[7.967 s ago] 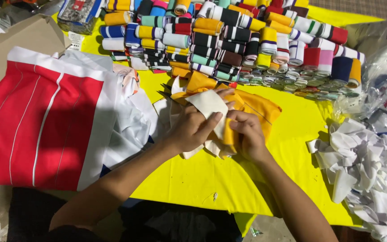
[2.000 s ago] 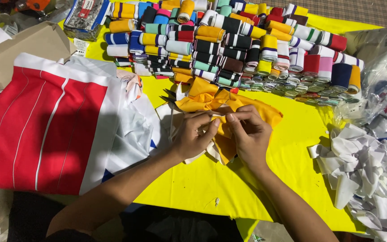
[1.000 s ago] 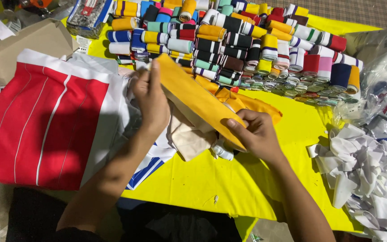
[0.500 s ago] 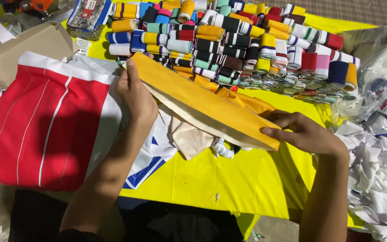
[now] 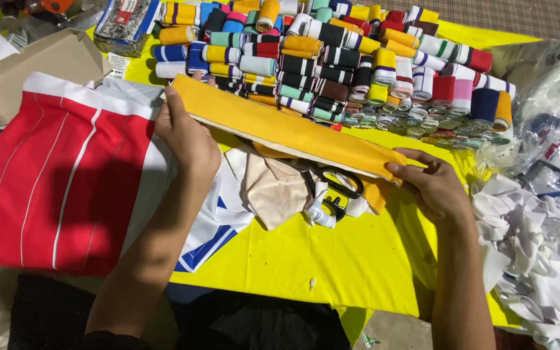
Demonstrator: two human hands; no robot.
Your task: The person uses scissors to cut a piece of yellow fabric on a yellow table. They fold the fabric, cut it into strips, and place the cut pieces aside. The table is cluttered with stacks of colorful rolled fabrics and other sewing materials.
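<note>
Stretching an orange fabric strip [image 5: 286,129] taut, the left hand [image 5: 186,133] and right hand [image 5: 432,188] grip its ends. Fingers are closed on it. Scissors [image 5: 332,188] lie beneath.

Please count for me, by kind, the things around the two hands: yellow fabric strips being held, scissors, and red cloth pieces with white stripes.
Yellow fabric strip, held by left hand and right hand: 1
Scissors: 1
Red cloth: 1
Total: 3
</note>
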